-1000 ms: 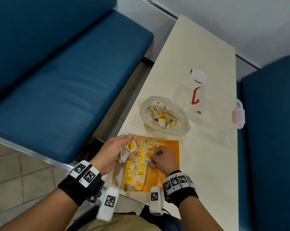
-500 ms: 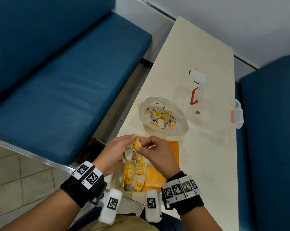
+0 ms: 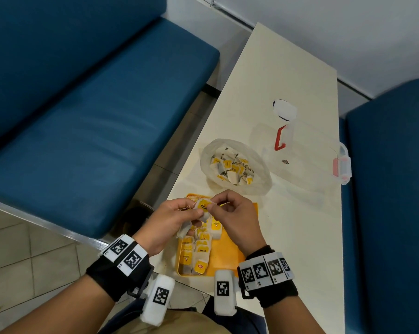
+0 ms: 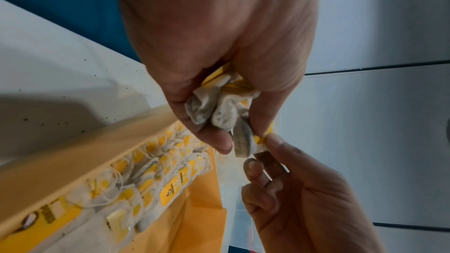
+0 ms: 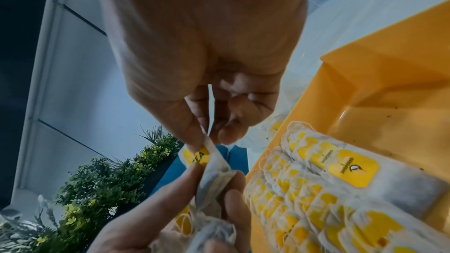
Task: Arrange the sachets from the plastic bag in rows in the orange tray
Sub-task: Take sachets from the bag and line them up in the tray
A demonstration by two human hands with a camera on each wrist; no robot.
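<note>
Hands meet just above the near end of the orange tray (image 3: 230,251). The left hand (image 3: 166,224) clutches a crumpled bunch of sachets (image 4: 214,111), fingers curled round them. The right hand (image 3: 235,219) pinches the top sachet (image 3: 203,206) of that bunch by its yellow tag, between thumb and forefinger. Below them, two rows of sachets (image 3: 196,249) lie along the tray's left side; its right side is bare. Farther along the table (image 3: 276,75), the plastic bag (image 3: 261,169) sits open beyond the tray with more sachets inside. A clear container (image 3: 312,150) with red clasps stands to the bag's right.
</note>
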